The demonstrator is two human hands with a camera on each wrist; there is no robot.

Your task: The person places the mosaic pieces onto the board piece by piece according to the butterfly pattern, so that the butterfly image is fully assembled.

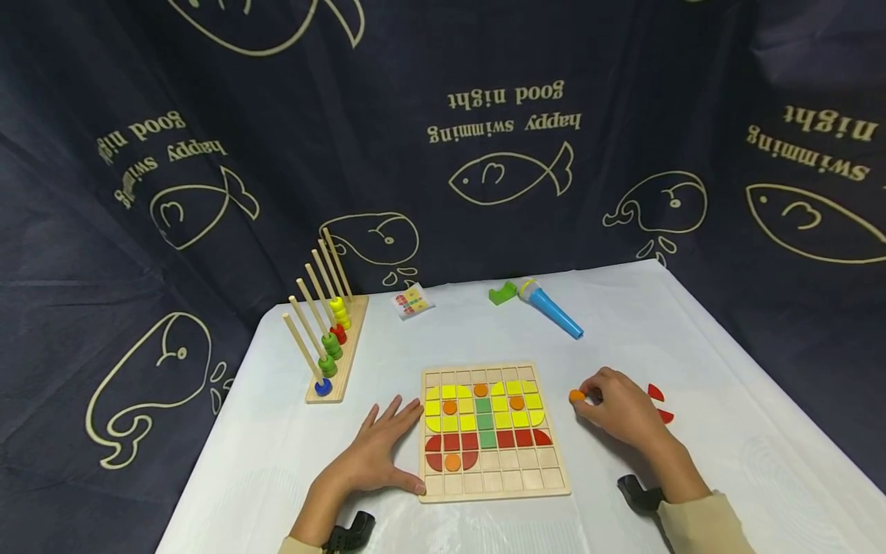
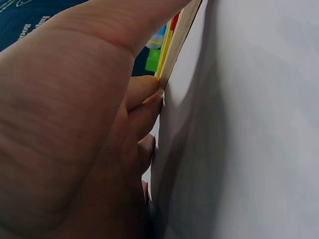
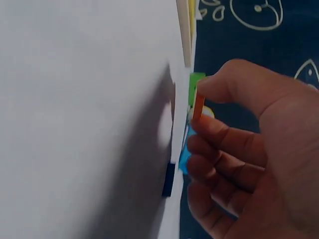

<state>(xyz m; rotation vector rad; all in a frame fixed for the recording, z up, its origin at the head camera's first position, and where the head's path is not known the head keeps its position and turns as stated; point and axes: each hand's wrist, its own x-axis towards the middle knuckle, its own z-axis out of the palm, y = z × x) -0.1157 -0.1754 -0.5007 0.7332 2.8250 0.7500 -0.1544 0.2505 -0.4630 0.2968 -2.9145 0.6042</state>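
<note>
A wooden grid board [image 1: 510, 482] lies flat on the table, partly covered with yellow, red, green and orange flat tiles. My left hand [image 1: 371, 454] is spread on the table at the board's left side, with thumb and fingertips touching its edge. To the right of the board, my right hand [image 1: 621, 408] pinches an orange round tile [image 1: 577, 395] between thumb and forefinger; in the right wrist view the orange tile [image 3: 198, 105] is seen edge-on, above the tabletop. Beside that hand lie two red tiles [image 1: 655, 392], the lower one partly hidden behind it.
On the left stands a wooden peg rack [image 1: 337, 391] with coloured beads on upright rods. Farther back are a printed card [image 1: 412, 301], a green curved block [image 1: 503, 293] and a blue toy microphone [image 1: 556, 313]. A dark curtain [image 1: 388, 138] hangs behind the white table [image 1: 623, 308].
</note>
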